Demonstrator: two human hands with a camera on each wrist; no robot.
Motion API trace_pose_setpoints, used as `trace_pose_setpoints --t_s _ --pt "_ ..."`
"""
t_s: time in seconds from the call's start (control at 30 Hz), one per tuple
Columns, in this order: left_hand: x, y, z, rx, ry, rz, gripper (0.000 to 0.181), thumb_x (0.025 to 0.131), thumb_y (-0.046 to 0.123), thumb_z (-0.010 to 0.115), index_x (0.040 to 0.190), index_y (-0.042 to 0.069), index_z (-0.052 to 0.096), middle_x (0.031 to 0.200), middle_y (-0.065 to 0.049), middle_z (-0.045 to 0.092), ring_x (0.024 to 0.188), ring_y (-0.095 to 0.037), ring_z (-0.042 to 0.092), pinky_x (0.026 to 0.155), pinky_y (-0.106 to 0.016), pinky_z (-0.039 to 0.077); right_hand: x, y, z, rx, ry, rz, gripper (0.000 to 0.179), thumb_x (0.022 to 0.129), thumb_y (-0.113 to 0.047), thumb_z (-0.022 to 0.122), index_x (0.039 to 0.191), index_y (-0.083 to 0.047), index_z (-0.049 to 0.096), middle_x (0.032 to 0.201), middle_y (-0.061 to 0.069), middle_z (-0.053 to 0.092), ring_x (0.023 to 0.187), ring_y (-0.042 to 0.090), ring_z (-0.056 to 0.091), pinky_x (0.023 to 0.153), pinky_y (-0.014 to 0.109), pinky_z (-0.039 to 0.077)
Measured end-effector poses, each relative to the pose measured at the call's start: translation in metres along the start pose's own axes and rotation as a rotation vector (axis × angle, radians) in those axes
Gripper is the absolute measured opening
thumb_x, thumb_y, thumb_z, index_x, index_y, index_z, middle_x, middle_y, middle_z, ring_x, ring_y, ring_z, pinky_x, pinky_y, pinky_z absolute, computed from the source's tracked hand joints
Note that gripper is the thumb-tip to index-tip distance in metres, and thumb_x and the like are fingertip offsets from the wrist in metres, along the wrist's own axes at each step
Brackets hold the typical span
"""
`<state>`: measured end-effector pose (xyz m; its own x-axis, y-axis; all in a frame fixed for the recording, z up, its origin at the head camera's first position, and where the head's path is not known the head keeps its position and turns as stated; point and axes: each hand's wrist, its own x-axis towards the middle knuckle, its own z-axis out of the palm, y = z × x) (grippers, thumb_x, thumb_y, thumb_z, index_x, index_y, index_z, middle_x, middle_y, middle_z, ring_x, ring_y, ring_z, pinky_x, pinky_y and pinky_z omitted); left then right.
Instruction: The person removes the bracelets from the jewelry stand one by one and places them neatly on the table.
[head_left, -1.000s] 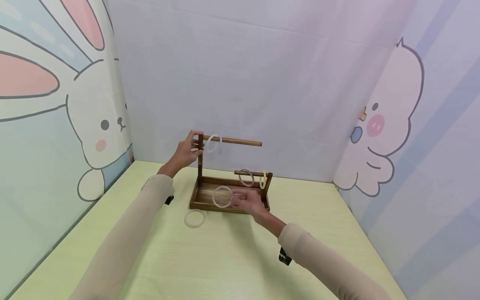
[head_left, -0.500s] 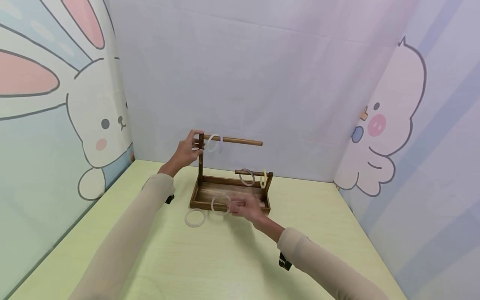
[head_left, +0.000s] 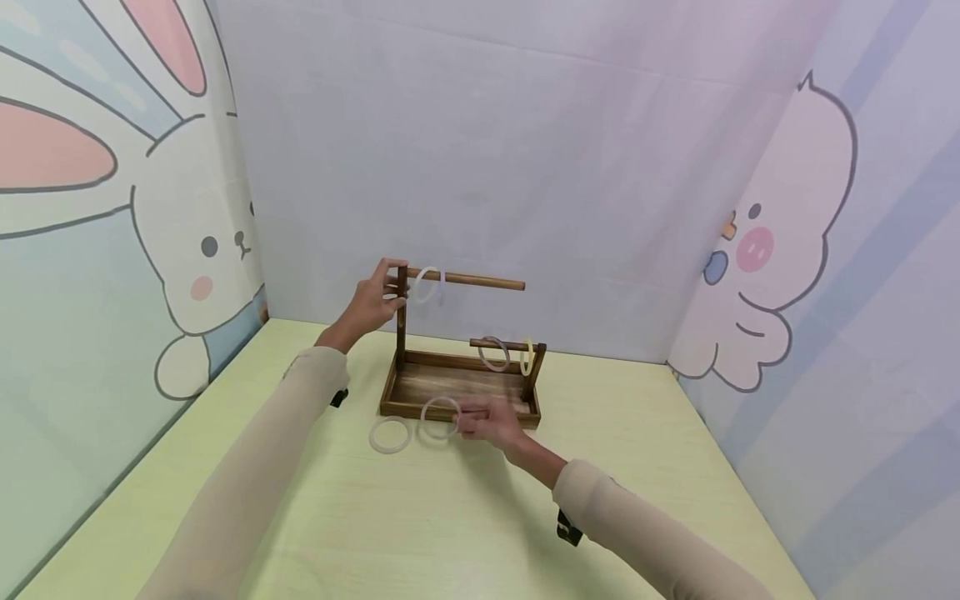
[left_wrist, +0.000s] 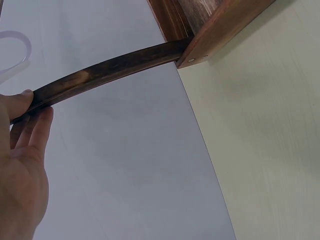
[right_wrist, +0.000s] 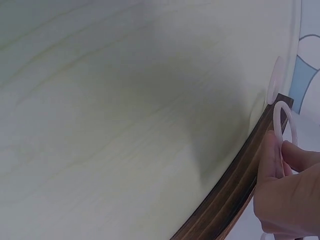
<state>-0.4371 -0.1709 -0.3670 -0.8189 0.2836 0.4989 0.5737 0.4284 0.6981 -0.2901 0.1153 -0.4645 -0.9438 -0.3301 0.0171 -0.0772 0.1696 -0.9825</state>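
In the head view my left hand grips the upper end of the tall post of a dark wooden two-bar rack. The left wrist view shows its thumb on one side and fingers on the other. My right hand pinches a pale translucent ring between thumb and fingers, just over the tray's front rim. A similar ring lies flat on the table to its left. On the upper bar hang a white ring and a purple ring.
The rack's lower bar carries a greyish ring and a yellow ring. A pale table supports the rack. Behind it hangs a plain cloth backdrop, with cartoon-printed panels on both sides.
My right hand has lowered with the pale ring, from over the tray down to its front rim. The left hand stays on the post.
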Motion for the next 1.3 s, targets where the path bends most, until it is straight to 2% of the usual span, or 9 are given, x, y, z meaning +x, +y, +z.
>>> trace_pose_setpoints --t_s 0.1,0.5,0.7,1.07,1.3 --pt "0.000 0.000 0.000 0.000 -0.001 0.002 0.067 0.100 -0.009 0.063 0.155 0.017 0.034 0.132 -0.030 0.062 0.128 -0.042 0.061 0.100 -0.053 0.057 -0.002 0.002 0.002 -0.014 -0.010 -0.012 0.035 0.097 0.010 0.066 0.131 0.017 0.061 0.113 0.036 0.069 0.105 0.047 0.071 0.088 0.047 0.063" --pt "0.000 0.001 0.000 0.005 0.004 -0.005 0.067 0.100 -0.008 0.062 0.155 0.017 0.034 0.131 -0.028 0.063 0.128 -0.041 0.061 0.100 -0.053 0.057 -0.005 0.011 0.011 0.008 -0.013 0.068 0.033 0.097 0.009 0.067 0.128 0.016 0.064 0.113 0.032 0.071 0.107 0.043 0.072 0.089 0.048 0.063" --pt "-0.001 0.001 0.000 0.018 0.009 0.006 0.067 0.100 -0.009 0.062 0.155 0.015 0.033 0.131 -0.026 0.063 0.128 -0.041 0.061 0.101 -0.051 0.057 -0.005 0.012 0.017 0.022 -0.005 0.107 0.033 0.097 0.009 0.066 0.130 0.016 0.063 0.114 0.032 0.071 0.106 0.042 0.072 0.087 0.044 0.064" --pt "0.001 0.002 0.001 0.025 0.012 -0.020 0.068 0.100 -0.008 0.063 0.155 0.018 0.033 0.132 -0.025 0.063 0.128 -0.041 0.061 0.100 -0.052 0.057 -0.008 0.014 0.020 0.026 0.030 0.094 0.030 0.095 0.007 0.070 0.123 0.017 0.067 0.107 0.032 0.073 0.097 0.039 0.076 0.083 0.045 0.064" --pt "0.000 0.004 0.000 0.002 0.004 -0.031 0.067 0.100 -0.009 0.061 0.156 0.013 0.032 0.132 -0.027 0.062 0.130 -0.043 0.060 0.101 -0.053 0.056 -0.009 0.019 0.021 0.030 0.054 0.095 0.029 0.094 0.006 0.072 0.120 0.016 0.069 0.102 0.030 0.074 0.092 0.037 0.077 0.080 0.042 0.065"
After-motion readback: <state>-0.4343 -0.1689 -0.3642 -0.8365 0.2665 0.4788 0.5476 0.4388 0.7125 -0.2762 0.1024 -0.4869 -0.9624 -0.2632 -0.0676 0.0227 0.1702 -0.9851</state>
